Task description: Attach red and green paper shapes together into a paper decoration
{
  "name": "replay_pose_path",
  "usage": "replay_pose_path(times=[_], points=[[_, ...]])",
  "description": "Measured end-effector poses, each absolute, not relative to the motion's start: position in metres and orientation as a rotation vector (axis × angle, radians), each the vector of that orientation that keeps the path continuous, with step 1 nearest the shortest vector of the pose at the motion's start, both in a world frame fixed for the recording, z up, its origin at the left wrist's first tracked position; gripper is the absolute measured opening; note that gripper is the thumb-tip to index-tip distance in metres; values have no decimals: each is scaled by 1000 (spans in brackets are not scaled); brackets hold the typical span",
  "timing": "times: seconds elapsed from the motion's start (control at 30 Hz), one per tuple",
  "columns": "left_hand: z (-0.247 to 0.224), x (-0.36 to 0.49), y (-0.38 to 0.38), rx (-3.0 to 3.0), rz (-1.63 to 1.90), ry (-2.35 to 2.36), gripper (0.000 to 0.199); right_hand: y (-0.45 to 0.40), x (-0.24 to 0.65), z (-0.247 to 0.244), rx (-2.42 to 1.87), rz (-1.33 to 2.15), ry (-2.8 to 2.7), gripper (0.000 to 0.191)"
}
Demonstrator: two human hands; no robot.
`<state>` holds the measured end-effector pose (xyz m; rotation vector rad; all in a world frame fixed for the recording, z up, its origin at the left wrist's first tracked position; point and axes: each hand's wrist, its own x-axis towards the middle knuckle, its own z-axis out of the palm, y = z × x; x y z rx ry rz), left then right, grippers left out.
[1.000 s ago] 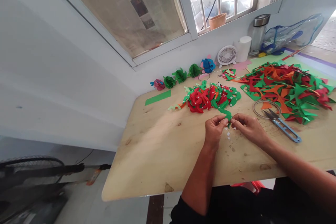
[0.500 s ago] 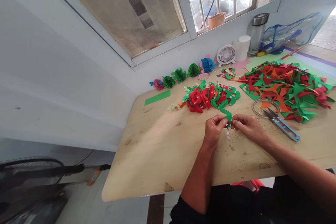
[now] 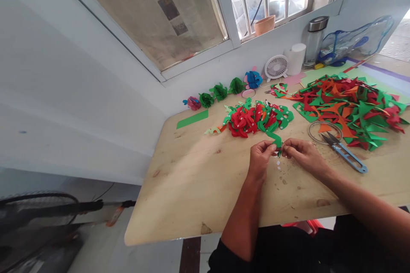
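A curved green paper piece [image 3: 275, 138] is pinched between the thumb and fingers of my left hand [image 3: 261, 155]. My right hand [image 3: 301, 153] is closed at the right edge of the same piece, its fingertips pressed together; whether they grip the paper or something tiny is too small to tell. Just beyond my hands lies a heap of red and green curved paper pieces [image 3: 245, 120] with small white squares on them. Small white bits [image 3: 278, 165] rest on the wooden table [image 3: 179, 183] below my fingers.
Blue-handled thread snips [image 3: 347, 155] and a ring [image 3: 309, 132] lie right of my hands. Behind them is a large pile of paper scraps [image 3: 361, 108]. Folded paper figures [image 3: 219, 91], a small white fan [image 3: 276, 67] and a glass bottle [image 3: 314, 45] stand along the wall.
The green piece has shifted slightly left and turned a little. Both hands stay in nearly the same place, with my right fingertips slightly moved.
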<state>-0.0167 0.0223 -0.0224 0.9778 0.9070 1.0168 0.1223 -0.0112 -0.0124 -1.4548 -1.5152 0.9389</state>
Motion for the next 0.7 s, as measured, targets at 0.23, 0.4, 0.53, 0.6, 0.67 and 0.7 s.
replay_pose_path(times=[0.23,0.4,0.53,0.6,0.67,0.7], points=[[-23,-16,22,1054,1023,946,14,-11,122,-12,-1495,905,-1542,25],[-26,-16,23,1063,1024,956,14,-10,124,-19,-1557,846,-1561,24],[-26,-16,24,1000,1039,946,13,-11,125,-19,-1574,837,-1567,25],[-25,-17,25,938,1053,944,14,-11,125,-16,-1570,834,-1542,26],[-25,-18,25,879,1051,939,15,-12,125,-13,-1557,840,-1491,27],[-25,-19,26,856,1043,933,16,-12,125,-12,-1550,845,-1455,27]])
